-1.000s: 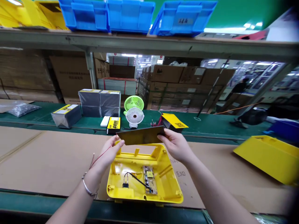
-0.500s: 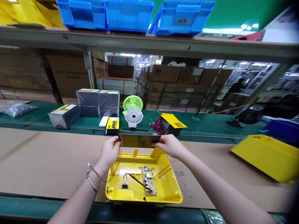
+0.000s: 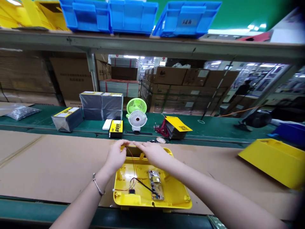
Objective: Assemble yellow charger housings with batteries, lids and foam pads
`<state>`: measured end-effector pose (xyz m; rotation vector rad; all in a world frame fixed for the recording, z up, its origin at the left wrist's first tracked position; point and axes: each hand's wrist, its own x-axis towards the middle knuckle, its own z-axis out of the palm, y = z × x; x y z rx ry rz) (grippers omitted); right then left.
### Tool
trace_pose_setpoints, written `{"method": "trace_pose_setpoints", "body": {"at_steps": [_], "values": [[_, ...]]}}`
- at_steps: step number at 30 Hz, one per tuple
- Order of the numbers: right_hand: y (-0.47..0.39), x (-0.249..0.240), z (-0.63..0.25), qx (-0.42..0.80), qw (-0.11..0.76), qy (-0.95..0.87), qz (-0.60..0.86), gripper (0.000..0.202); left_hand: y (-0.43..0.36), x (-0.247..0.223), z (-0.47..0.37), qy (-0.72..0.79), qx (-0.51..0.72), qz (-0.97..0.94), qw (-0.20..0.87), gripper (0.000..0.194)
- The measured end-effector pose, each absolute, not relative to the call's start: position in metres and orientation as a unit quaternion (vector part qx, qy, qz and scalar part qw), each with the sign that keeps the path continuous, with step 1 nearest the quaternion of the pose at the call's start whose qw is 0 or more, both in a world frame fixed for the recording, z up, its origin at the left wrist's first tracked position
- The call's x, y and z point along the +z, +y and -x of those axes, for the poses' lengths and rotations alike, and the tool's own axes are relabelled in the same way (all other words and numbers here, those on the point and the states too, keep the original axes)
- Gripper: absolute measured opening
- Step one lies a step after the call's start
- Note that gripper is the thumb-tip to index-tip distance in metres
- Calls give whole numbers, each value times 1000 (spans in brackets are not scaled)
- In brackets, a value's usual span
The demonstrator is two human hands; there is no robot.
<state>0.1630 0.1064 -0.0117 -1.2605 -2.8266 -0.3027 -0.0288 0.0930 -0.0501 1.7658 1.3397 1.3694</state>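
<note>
A yellow plastic housing lies open side up on the cardboard in front of me. Inside it are a circuit board, a black socket with a black cable, and thin red wires. A dark flat panel stands at the housing's far side. My left hand is closed at the panel's left end, thumb inside and fingers over the top edge. My right hand reaches across with fingers stretched out along the panel's top, close to the left fingertips. Its thumb is hidden.
Across the green bench stand wrapped grey boxes, a black-and-yellow box, a white fan, a green fan and a stack under a yellow card. Another yellow housing lies right. Blue bins line the shelf above.
The dark panel has gone down into the housing's far side. My right hand has moved left towards my left hand. The red wire's loose end now lies inside the housing's left edge.
</note>
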Motion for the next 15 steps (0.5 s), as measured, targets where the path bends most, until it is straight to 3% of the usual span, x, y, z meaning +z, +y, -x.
{"method": "trace_pose_setpoints", "body": {"at_steps": [4, 10, 15], "values": [[113, 5, -166, -65, -13, -881, 468, 25, 92, -50, 29, 501, 501, -654, 263, 30], [112, 12, -158, -71, -4, -853, 517, 17, 96, -52, 34, 508, 481, -661, 273, 30], [95, 19, -145, -90, 74, -878, 463, 30, 104, -49, 45, 530, 426, -677, 281, 27]]}}
